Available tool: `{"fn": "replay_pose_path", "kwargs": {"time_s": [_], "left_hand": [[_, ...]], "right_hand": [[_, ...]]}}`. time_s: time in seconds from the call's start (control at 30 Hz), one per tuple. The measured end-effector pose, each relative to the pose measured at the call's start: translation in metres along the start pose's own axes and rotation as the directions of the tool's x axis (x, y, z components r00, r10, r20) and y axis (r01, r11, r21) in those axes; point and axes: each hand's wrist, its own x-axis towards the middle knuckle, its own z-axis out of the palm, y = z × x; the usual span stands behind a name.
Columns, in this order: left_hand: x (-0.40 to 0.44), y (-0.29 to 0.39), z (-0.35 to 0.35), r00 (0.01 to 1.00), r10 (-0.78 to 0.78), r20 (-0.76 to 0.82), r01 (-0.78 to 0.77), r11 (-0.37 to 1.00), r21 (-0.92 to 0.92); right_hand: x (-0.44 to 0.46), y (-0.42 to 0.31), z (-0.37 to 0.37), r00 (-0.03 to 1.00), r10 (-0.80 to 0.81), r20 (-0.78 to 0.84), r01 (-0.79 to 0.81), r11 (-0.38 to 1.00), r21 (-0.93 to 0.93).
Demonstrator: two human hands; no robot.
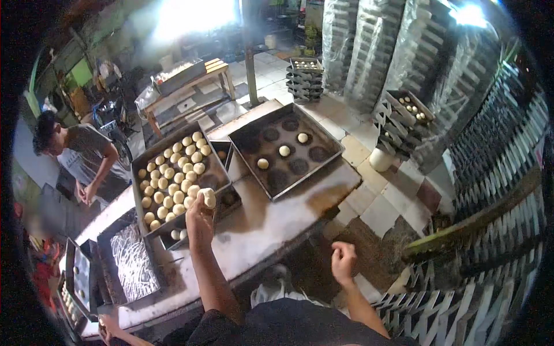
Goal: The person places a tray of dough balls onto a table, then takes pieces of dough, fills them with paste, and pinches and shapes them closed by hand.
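Note:
My left hand (200, 226) is raised over the near edge of a square metal tray (214, 164) and grips pale dough balls (208, 199); how many is partly hidden by the fingers. Rows of round dough balls (163, 183) cover most of that tray. To its right, a second dark tray (307, 175) with round marks on its base holds three spaced dough balls (284, 151). My right hand (344, 262) hangs beyond the table's right front side, fingers curled in, with nothing visible in it.
The trays rest on a pale worktop (254, 222). A co-worker (89, 155) stands at the left; another person's hand (108, 328) shows at lower left near more trays (82, 277). Stacked trays (404, 118) stand on the tiled floor, and tall metal stacks (490, 167) line the right.

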Motion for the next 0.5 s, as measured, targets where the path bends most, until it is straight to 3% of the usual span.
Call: {"fn": "replay_pose_path", "kwargs": {"time_s": [0.03,0.1,0.13,0.2,0.23,0.27,0.3,0.33,0.37,0.4,0.43,0.47,0.5], "left_hand": [[-0.017,0.01,-0.002,1.0,-0.021,-0.001,0.021,0.998,0.057],[-0.04,0.023,-0.01,0.991,-0.004,0.136,0.004,1.0,-0.002],[-0.076,0.042,0.02,0.986,0.009,0.166,0.002,0.998,-0.069],[-0.109,0.046,0.032,0.987,0.06,0.15,-0.085,0.983,0.165],[-0.133,0.046,0.044,0.978,0.069,0.198,-0.117,0.963,0.244],[-0.157,0.042,0.056,0.968,0.076,0.238,-0.152,0.935,0.32],[-0.167,0.026,0.055,0.937,0.037,0.349,-0.15,0.941,0.304],[-0.178,0.007,0.052,0.929,-0.013,0.37,-0.155,0.894,0.42],[-0.193,-0.008,0.058,0.889,-0.094,0.447,-0.121,0.895,0.43],[-0.215,-0.02,0.07,0.878,-0.216,0.426,0.012,0.902,0.432],[-0.225,-0.057,0.059,0.884,-0.282,0.374,0.104,0.897,0.43],[-0.252,-0.053,0.065,0.868,-0.297,0.398,-0.058,0.736,0.675],[-0.264,-0.083,0.048,0.834,-0.286,0.472,0.006,0.86,0.51]], "right_hand": [[0.004,-0.005,-0.015,0.999,-0.004,-0.041,0.005,1.0,0.009],[0.003,-0.016,-0.032,0.993,0.095,-0.066,-0.08,0.978,0.193],[0.004,-0.033,-0.044,0.988,0.14,-0.059,-0.118,0.951,0.284],[-0.003,-0.081,-0.068,0.99,0.141,0.014,-0.137,0.929,0.344],[-0.01,-0.099,-0.072,0.993,0.108,0.037,-0.112,0.866,0.487],[-0.015,-0.131,-0.079,0.996,0.085,0.023,-0.08,0.782,0.618],[-0.022,-0.16,-0.079,0.998,0.049,-0.039,-0.011,0.752,0.66],[-0.028,-0.179,-0.075,0.995,0.012,-0.096,0.059,0.714,0.697],[-0.033,-0.184,-0.066,0.973,-0.124,-0.193,0.219,0.757,0.615],[-0.035,-0.185,-0.045,0.925,-0.235,-0.298,0.369,0.735,0.569],[-0.032,-0.19,-0.031,0.893,-0.341,-0.295,0.442,0.791,0.423],[-0.034,-0.194,-0.02,0.85,-0.451,-0.273,0.517,0.812,0.27],[-0.031,-0.186,-0.019,0.789,-0.611,-0.064,0.612,0.771,0.176]]}}
